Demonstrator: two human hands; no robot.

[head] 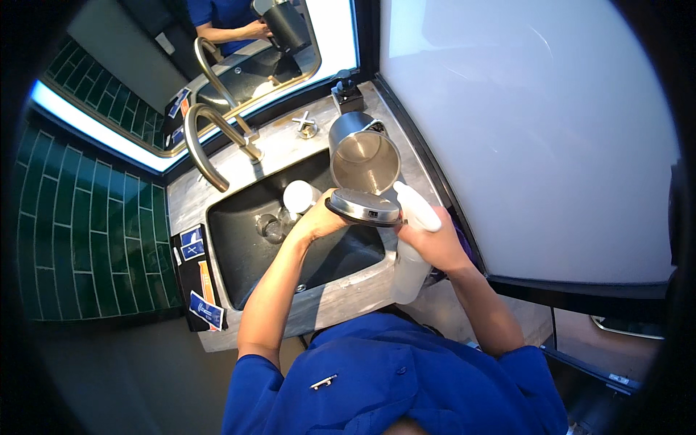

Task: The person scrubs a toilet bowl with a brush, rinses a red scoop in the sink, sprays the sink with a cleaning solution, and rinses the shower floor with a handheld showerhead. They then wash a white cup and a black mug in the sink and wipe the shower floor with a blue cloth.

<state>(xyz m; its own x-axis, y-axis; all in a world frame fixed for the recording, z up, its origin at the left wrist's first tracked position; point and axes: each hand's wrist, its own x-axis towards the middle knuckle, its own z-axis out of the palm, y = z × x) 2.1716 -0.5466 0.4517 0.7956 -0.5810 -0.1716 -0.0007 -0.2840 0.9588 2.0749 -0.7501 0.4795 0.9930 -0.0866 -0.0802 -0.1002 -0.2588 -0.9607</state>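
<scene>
An electric kettle (353,147) with a dark outside and a bare metal inside is tilted at the right end of the sink, its open mouth facing me. Its round metal-rimmed lid (365,206) stands raised below the mouth. My left hand (321,220) is at the lid's left side, and my fingers are mostly hidden behind it; what carries the kettle's weight cannot be seen. My right hand (435,242) grips a white spray bottle (410,272) by its neck, the spray head close to the kettle's rim.
A dark sink (337,266) holds a white-topped container (300,197) and a clear glass near the drain (269,227). A curved metal faucet (204,147), a cross handle (305,126) and a black dispenser (347,98) stand behind. Left is a black tray (190,277) with packets; a mirror rises behind.
</scene>
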